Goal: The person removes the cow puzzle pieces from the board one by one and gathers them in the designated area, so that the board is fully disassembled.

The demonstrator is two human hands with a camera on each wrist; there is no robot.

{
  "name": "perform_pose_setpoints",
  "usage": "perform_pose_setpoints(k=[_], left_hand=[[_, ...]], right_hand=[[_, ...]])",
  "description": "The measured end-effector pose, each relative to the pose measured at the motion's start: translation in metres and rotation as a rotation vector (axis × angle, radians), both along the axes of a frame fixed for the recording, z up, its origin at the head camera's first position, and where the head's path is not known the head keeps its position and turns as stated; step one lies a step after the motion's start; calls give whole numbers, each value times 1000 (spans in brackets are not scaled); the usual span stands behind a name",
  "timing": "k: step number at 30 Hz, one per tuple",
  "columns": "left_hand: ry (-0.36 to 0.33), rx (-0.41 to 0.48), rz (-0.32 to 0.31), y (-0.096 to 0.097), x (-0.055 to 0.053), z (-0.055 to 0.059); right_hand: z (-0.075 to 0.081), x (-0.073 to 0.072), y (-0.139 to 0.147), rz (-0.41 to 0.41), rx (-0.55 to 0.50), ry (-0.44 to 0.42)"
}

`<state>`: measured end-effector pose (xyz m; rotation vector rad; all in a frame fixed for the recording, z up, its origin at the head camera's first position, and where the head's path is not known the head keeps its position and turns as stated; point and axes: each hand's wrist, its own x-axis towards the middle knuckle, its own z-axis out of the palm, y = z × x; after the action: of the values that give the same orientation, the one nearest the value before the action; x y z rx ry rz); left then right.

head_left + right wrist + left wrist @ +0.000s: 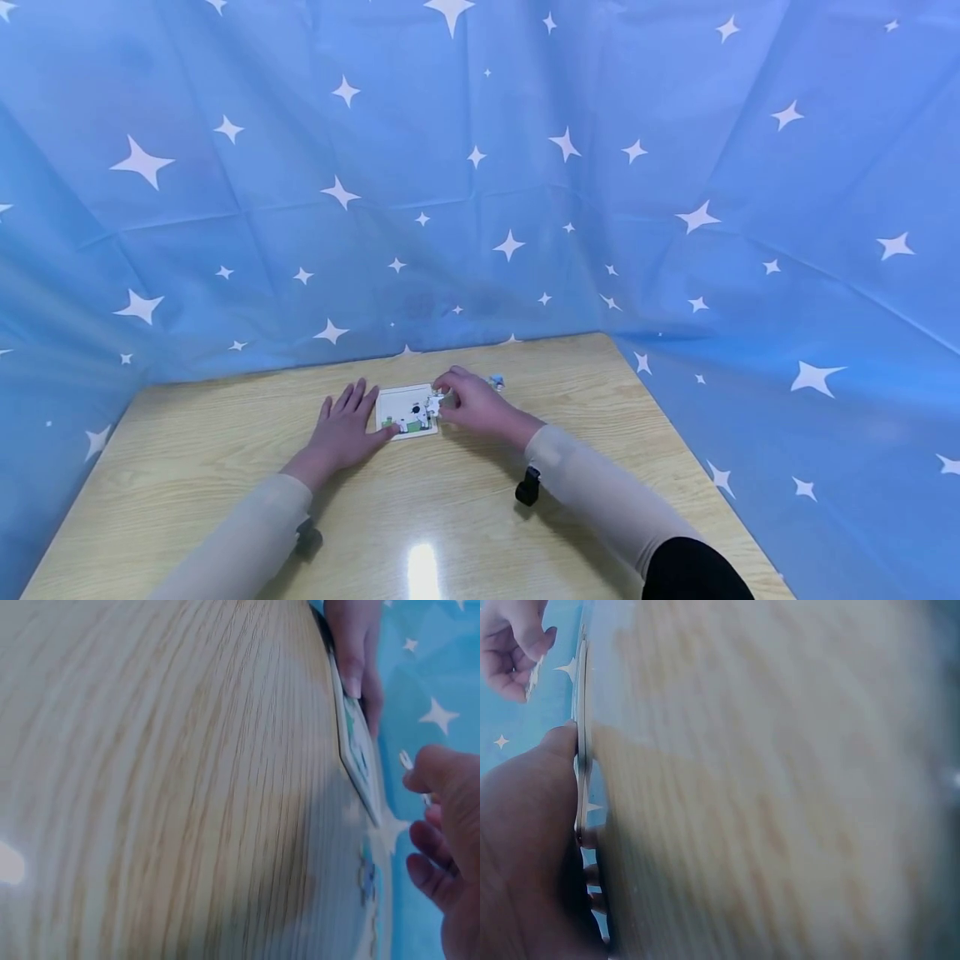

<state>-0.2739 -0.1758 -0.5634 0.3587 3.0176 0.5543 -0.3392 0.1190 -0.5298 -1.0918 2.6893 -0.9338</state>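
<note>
A shallow, pale puzzle tray lies on the table, with a cow-like black-and-white picture and green patches along its lower part. Spread beside its left edge is my left hand, fingers straight and thumb resting on the lower left corner. My right hand pinches a small white puzzle piece between thumb and fingers over the tray's right side. In the left wrist view that piece is raised above the tray, seen edge-on. The right wrist view shows just a sliver of the piece.
Beyond the right hand lie loose puzzle pieces, partly hidden by it; the right wrist view shows them flat on the wood table. A blue star-patterned cloth hangs along the table's back and sides.
</note>
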Motion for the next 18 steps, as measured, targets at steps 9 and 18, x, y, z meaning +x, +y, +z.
perform_pose_setpoints(k=[9,18], left_hand=[[7,2,-5,1,1,2],[-1,25,-1,1,1,0]], right_hand=[[7,2,24,-43,-39,-11],[5,-4,48,-95,-59,-34]])
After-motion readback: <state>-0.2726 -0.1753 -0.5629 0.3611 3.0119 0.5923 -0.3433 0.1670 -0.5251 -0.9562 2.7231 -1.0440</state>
